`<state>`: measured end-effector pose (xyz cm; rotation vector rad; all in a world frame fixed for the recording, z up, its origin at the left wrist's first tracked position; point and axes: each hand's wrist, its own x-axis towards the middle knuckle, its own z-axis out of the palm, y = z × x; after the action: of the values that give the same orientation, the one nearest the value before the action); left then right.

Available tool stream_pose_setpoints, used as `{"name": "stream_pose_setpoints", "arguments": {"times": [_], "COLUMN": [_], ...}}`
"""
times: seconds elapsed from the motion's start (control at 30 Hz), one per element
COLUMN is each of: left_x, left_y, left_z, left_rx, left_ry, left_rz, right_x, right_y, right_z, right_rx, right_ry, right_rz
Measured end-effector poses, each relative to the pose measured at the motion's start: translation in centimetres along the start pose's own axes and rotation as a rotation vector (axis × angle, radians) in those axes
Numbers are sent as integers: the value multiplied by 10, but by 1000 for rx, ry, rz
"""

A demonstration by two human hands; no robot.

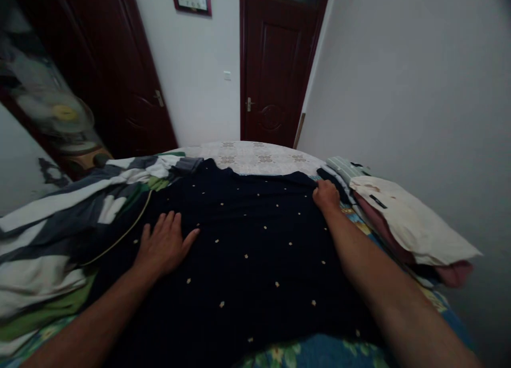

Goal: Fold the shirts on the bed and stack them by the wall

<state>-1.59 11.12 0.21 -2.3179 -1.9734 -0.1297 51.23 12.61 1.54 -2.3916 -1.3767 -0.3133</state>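
Note:
A dark navy garment with small light dots [247, 235] lies spread out in front of me. My left hand [165, 243] rests flat on its left part, fingers spread, holding nothing. At the garment's far right corner, my right hand [326, 195] has its fingers closed on the fabric edge. A pale line of trim curves along the dark cloth left of my left hand.
Striped grey and white cloth [35, 224] is heaped at the left, with green cloth [48, 309] beneath. Folded clothes topped by a cream one [411, 213] lie at the right, near the wall. Behind is a patterned white cover [247, 157]; blue floral fabric [315, 352] shows in front.

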Motion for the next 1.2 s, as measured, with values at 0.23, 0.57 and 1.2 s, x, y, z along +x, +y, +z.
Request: {"name": "stream_pose_setpoints", "arguments": {"times": [0.23, 0.57, 1.2], "left_x": [-10, -19, -12], "left_y": [10, 14, 16], "left_z": [-6, -14, -5], "left_rx": [-29, -135, -156], "left_ry": [18, 63, -15], "left_rz": [2, 251, 138], "right_x": [-53, -54, -11], "right_y": [-92, -156, -206], "right_z": [7, 44, 53], "right_rx": [262, 97, 172], "right_ry": [-220, -317, -92], "right_rz": [-805, -826, -399]}}
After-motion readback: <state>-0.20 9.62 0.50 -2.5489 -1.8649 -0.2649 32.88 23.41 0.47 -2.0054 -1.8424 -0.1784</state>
